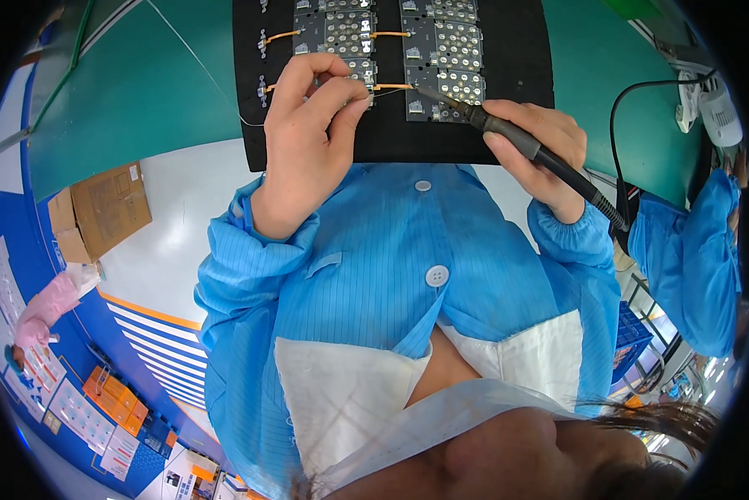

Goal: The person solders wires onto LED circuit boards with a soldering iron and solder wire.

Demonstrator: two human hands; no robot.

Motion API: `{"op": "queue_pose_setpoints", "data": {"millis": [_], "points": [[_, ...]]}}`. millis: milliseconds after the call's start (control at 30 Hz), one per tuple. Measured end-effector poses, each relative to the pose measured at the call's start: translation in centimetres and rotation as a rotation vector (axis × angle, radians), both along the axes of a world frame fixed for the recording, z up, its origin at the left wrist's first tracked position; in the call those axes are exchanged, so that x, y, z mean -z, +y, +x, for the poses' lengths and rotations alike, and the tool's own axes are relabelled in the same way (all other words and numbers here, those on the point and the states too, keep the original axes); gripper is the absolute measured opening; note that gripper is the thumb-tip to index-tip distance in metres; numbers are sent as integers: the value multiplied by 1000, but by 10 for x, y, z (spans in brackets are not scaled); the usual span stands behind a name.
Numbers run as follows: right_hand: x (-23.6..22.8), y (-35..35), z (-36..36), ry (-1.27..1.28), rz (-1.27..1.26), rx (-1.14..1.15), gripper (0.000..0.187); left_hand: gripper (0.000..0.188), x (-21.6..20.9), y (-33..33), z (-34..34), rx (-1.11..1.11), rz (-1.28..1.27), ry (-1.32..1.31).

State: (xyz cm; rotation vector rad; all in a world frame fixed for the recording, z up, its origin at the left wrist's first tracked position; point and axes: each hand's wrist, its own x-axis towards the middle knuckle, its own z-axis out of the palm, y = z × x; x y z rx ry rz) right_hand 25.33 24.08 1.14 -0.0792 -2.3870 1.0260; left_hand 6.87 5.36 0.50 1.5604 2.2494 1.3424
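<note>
My left hand (308, 137) is closed in a pinch on a thin solder wire (245, 122), whose short end sticks out to the right. In my right hand (549, 146) is a soldering iron (520, 140) with a dark handle, held like a pen. Its tip reaches the left edge of a small circuit board (460, 85), where an orange lead (393, 86) ends. Another board column (341, 37) lies partly under my left fingers. Each board carries rows of round silver contacts. The boards lie on a black mat (516, 50); the exact solder joint is too small to make out.
The mat rests on a green worktop (608, 67). The iron's black cord (614, 125) loops on the right, near a white device (718, 112). A cardboard box (112, 208) stands at the left. Other people, one in a pink sleeve (49, 308), are at both sides.
</note>
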Motion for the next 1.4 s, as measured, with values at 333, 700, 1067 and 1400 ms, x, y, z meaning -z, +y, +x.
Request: {"op": "queue_pose_setpoints", "data": {"millis": [333, 700, 1067, 1400], "points": [[3, 1, 2, 22, 15, 11, 26, 12, -1, 0, 0, 6, -7, 7], [7, -2, 0, 18, 16, -5, 26, 9, 4, 3, 1, 10, 39, 46], [5, -1, -1, 15, 28, -11, 25, 13, 12, 12, 1, 53, 29, 112], [6, 2, -1, 31, 23, -9, 26, 9, 12, 22, -2, 62, -44, -56]]}}
